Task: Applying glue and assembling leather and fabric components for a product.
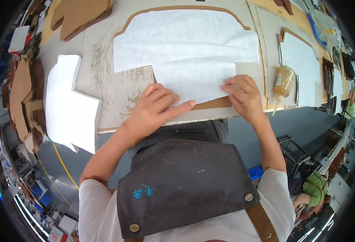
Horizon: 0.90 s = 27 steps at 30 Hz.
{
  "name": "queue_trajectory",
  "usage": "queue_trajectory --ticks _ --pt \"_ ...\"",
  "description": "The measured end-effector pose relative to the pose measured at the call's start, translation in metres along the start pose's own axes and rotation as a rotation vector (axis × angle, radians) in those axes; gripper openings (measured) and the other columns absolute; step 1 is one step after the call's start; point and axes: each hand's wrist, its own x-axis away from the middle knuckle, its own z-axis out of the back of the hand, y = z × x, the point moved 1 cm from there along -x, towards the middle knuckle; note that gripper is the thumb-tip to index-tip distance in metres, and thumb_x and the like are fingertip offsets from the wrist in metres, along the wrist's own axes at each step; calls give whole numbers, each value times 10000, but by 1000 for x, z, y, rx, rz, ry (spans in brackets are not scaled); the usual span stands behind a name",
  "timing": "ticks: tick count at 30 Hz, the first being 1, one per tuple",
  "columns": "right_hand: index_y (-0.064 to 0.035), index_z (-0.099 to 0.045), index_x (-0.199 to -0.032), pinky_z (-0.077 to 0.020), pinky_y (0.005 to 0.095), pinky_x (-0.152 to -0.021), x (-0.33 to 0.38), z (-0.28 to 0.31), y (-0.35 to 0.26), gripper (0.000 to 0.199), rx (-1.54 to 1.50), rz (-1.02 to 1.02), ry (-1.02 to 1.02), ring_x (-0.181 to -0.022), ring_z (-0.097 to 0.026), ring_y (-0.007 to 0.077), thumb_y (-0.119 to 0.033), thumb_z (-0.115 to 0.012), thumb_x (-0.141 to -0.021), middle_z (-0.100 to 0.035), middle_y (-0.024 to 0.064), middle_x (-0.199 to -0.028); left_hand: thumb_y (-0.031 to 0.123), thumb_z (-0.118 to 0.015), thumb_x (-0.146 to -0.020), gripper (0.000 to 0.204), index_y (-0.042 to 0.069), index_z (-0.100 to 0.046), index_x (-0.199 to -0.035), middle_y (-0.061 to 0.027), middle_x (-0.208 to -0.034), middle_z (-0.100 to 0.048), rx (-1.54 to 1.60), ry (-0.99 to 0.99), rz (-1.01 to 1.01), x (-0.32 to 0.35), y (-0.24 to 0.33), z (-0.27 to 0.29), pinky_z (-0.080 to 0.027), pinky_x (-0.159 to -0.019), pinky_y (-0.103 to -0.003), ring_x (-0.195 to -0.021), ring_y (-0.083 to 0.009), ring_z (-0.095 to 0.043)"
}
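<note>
A white cut sheet [185, 44] with a notched outline lies over a brown piece [216, 103] of matching shape. The brown shows as a rim along the top and as a strip at the near edge. The sheet has soft creases across its middle. My left hand [155, 107] holds the sheet's near left edge, its fingers curled and its thumb stretched along that edge. On the other side, my right hand [245, 96] pinches the sheet's near right edge between thumb and fingertips.
A stack of white cut pieces [66, 101] overhangs the table's left edge. Brown pieces [86, 18] are piled at the far left. To the right lie a glue bottle [285, 82] with a thin nozzle and another white sheet [302, 60]. A person in green [317, 188] is farther off.
</note>
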Motion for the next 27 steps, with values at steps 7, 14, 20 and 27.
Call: queue_trajectory --ticks 7,14,20,27 --pt "-55 -691 -894 -473 364 -770 17 -18 0 289 8 32 37 -907 -587 257 28 -699 -617 -640 57 -936 -4 -634 -707 317 15 -660 -1023 -67 -869 -621 -36 7 58 24 1 -12 -452 -791 -373 -840 -230 -588" --pt "-66 -689 -905 -471 371 -780 25 -17 -10 291 22 33 23 -924 -588 255 3 -712 -623 -639 53 -959 5 -641 -702 236 9 -658 -938 -81 -890 -622 -17 -15 55 35 -4 -11 -452 -802 -393 -858 -245 -591" --pt "-74 -691 -944 -455 378 -820 30 -16 -10 312 73 28 10 -972 -565 273 -19 -724 -638 -622 54 -1030 2 -659 -678 244 21 -654 -922 -75 -925 -614 -67 -44 39 40 -6 -12 -447 -824 -403 -910 -247 -580" --pt "-85 -694 -958 -430 394 -847 34 -16 -11 271 73 43 -23 -991 -548 264 -119 -746 -695 -610 48 -1049 23 -722 -642 337 48 -643 -968 -63 -994 -601 -103 -83 32 46 -7 -15 -435 -851 -427 -965 -256 -563"
